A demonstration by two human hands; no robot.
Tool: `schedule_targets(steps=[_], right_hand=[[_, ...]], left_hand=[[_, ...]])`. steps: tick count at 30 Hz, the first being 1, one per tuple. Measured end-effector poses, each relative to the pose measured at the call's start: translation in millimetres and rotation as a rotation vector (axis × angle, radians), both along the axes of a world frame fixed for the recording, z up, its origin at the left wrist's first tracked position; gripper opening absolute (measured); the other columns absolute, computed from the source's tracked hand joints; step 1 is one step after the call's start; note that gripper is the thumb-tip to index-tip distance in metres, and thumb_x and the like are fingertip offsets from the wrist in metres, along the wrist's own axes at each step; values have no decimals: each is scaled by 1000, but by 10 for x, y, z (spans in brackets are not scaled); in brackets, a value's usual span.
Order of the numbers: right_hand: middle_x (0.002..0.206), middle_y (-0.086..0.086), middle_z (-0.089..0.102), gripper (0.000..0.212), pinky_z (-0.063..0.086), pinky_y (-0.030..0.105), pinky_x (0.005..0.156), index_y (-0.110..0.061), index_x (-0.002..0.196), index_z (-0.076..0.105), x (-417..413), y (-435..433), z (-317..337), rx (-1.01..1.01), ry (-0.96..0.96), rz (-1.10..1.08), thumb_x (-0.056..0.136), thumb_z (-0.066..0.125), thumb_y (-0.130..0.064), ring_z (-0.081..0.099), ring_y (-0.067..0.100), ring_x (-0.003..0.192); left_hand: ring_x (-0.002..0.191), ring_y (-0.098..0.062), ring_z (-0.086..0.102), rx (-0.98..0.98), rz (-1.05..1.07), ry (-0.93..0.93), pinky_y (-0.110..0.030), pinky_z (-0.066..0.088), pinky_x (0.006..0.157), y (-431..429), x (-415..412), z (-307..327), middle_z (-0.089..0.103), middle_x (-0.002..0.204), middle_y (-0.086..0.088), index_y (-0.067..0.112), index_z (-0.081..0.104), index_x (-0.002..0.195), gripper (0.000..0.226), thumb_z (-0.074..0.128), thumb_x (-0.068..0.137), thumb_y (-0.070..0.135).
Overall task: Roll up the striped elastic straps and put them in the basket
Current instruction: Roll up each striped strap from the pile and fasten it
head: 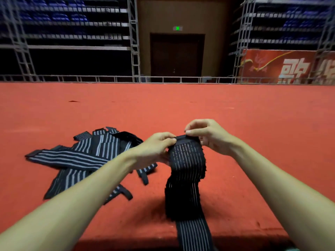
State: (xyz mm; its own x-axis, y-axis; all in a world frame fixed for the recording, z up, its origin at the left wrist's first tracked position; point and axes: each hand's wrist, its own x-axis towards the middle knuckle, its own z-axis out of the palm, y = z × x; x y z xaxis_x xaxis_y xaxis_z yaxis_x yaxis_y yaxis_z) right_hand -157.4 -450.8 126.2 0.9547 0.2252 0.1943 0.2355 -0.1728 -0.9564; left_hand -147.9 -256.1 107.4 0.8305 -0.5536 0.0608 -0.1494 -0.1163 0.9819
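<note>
Red carpet (235, 109) covered the raised floor under both hands, with dark scaffolding racks, a closed door and a red banner well beyond them. No basket showed anywhere in view.

Both hands were clamped on one strap (186, 160), held up between them. The left hand (155, 149) pinched its top edge from one side, the right hand (208, 136) pinched the same edge from the other, thumbs and fingertips closed on the dark end tab. From there the strap hung down, bunched in loose folds below the hands, and trailed toward the person over the carpet's near edge. More straps (81, 156) lay in a crossed pile on the carpet just outside the left hand.

The strap looked black with thin pale stripes running lengthwise and a plain black end. It seemed light, soft and stretchy, likely to sag and twist rather than keep a shape. The firmer end tab appeared the best place to take hold and begin a tight roll, keeping tension so the coil would not spring loose.
</note>
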Motion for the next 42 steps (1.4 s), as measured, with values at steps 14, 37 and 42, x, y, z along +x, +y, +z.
schedule_targets(steps=[14,37,42], right_hand=[[66,9,52,20,43,24,43,-7,83,65,63,125,-205,-137,44,-169,93,61,-23,46,14,49],[68,7,55,42,32,29,56,4,80,65,990,7,-1897,112,55,-322,94,58,-35,46,17,63],[76,-3,69,17,45,19,65,-9,86,72,997,12,-1904,90,-2,-339,92,62,-21,59,3,68]], left_hand=[[59,-9,57,-20,118,70,-22,45,49,-23,108,-164,62,81,-1,11,60,110,21,43,102,20],[62,-5,53,-144,312,-177,-18,43,56,-385,1010,-1706,60,75,2,22,59,98,12,52,97,12],[71,-3,58,-230,303,-43,-17,46,64,-392,1002,-1705,64,83,2,16,61,100,8,57,94,17]])
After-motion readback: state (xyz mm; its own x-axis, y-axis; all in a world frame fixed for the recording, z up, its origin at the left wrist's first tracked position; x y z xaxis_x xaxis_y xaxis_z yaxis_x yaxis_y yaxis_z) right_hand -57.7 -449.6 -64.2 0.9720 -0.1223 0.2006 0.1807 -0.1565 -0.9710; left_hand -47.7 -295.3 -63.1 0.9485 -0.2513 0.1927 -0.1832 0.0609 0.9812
